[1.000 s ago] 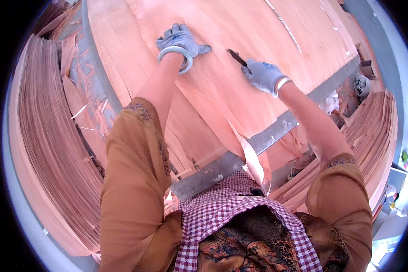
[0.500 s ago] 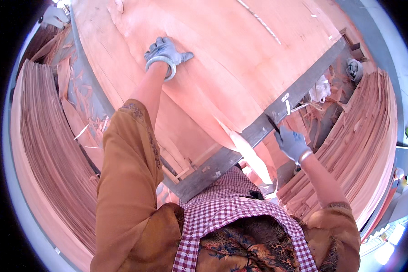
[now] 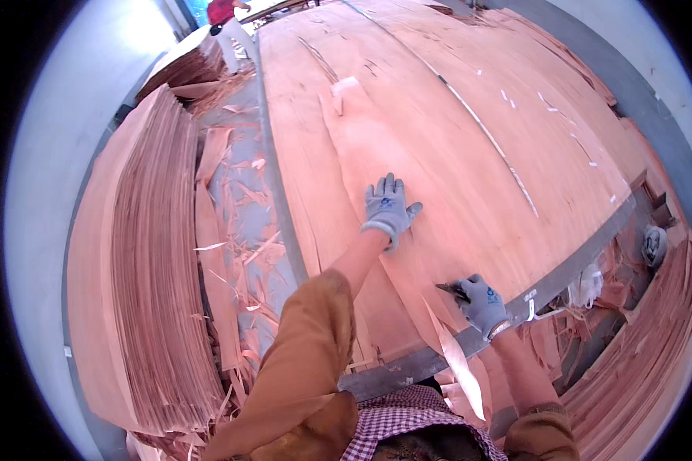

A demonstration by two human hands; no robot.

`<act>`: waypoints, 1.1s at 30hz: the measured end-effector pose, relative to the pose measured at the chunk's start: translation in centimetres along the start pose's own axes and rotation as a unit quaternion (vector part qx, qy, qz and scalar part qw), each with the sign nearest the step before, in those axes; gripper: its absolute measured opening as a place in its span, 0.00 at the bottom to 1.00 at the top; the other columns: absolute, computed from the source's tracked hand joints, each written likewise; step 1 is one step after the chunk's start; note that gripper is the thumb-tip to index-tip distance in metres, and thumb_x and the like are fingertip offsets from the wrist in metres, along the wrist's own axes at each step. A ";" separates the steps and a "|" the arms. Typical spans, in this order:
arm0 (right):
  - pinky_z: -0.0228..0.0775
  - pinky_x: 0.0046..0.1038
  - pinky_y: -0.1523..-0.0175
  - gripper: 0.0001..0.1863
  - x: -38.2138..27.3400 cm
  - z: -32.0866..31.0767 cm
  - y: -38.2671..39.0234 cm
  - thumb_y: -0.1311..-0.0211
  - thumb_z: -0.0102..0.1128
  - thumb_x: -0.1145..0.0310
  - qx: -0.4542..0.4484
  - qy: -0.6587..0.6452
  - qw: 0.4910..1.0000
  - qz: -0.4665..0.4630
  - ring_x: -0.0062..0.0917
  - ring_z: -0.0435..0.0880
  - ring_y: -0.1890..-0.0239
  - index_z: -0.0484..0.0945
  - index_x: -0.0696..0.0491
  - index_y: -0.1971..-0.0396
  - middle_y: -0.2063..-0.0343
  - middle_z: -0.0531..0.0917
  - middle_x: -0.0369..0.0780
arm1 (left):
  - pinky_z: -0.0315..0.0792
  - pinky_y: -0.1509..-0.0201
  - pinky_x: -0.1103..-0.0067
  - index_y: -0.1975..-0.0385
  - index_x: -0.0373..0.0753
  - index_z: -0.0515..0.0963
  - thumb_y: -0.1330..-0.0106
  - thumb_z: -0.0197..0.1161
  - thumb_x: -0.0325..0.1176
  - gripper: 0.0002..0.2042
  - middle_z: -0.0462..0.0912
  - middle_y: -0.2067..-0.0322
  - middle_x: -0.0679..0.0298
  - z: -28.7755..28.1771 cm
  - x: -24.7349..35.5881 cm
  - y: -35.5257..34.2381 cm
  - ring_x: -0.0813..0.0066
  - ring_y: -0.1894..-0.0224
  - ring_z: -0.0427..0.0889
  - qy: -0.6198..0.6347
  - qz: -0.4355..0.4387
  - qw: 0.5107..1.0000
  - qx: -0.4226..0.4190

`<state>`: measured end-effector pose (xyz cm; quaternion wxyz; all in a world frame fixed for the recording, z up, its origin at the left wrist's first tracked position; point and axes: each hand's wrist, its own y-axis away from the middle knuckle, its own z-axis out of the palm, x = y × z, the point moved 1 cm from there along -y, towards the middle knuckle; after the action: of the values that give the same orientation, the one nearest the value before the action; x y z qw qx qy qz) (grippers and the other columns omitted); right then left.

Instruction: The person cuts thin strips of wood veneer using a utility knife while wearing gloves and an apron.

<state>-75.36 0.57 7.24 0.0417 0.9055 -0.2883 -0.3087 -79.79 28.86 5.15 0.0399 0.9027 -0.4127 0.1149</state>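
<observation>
A large sheet of pinkish wood veneer (image 3: 446,192) lies over the table. My left hand (image 3: 390,207), in a grey glove, presses flat on it with the fingers spread. At the near right, my gloved right hand (image 3: 482,306) is closed round a dark knife (image 3: 455,291), its tip pointing left just over the veneer. Most of the handle is hidden in my fingers. Between my right hand and the table's near edge, a narrow loose veneer strip (image 3: 461,365) curls over the dark table edge (image 3: 388,375) and hangs down.
Tall veneer stacks stand on the left (image 3: 150,276) and on the right (image 3: 646,338). Torn scraps (image 3: 246,192) litter the floor. A white plastic bag (image 3: 586,286) and a grey roll (image 3: 653,246) sit by the right edge. Another person (image 3: 231,34) stands at the far left.
My right hand has moved from beside the table edge up over the veneer with the knife. My left hand stays spread on the sheet. The view has tilted up, showing more of the table.
</observation>
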 end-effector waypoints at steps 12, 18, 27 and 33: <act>0.73 0.36 0.56 0.16 0.2 1.3 0.6 0.48 0.58 0.72 0.056 0.035 0.998 -0.016 0.39 0.80 0.58 0.78 0.44 0.57 0.59 0.77 0.41 | 0.71 0.51 0.64 0.63 0.31 0.76 0.45 0.60 0.41 0.18 0.73 0.53 0.44 0.1 -4.9 6.7 0.48 0.57 0.76 0.272 -0.241 0.930 0.056; 0.73 0.36 0.57 0.16 0.2 1.8 0.8 0.47 0.56 0.72 0.071 0.032 0.997 -0.019 0.39 0.79 0.57 0.77 0.43 0.56 0.57 0.76 0.40 | 0.74 0.63 0.62 0.75 0.33 0.78 0.49 0.59 0.37 0.12 0.80 0.73 0.46 -3.7 -11.0 1.3 0.48 0.69 0.80 0.158 -0.149 0.953 0.210; 0.73 0.37 0.57 0.17 -0.1 1.9 1.0 0.47 0.56 0.72 0.067 0.012 0.998 0.000 0.38 0.79 0.58 0.76 0.42 0.55 0.58 0.74 0.40 | 0.73 0.55 0.62 0.69 0.37 0.77 0.41 0.57 0.36 0.10 0.81 0.71 0.53 -10.7 -19.1 -2.2 0.48 0.64 0.79 -0.083 -0.010 0.869 0.488; 0.73 0.36 0.57 0.16 0.7 1.6 1.0 0.46 0.55 0.71 0.065 0.010 0.998 -0.001 0.38 0.79 0.58 0.76 0.42 0.55 0.58 0.75 0.40 | 0.72 0.53 0.68 0.74 0.42 0.80 0.43 0.59 0.42 0.11 0.80 0.59 0.60 -2.8 -2.9 1.8 0.59 0.56 0.78 0.002 0.089 0.981 0.174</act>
<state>-76.34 -0.52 5.78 -0.0145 0.9097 -0.3066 -0.2798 -83.49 30.27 7.12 -0.1275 0.8554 -0.4648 0.1899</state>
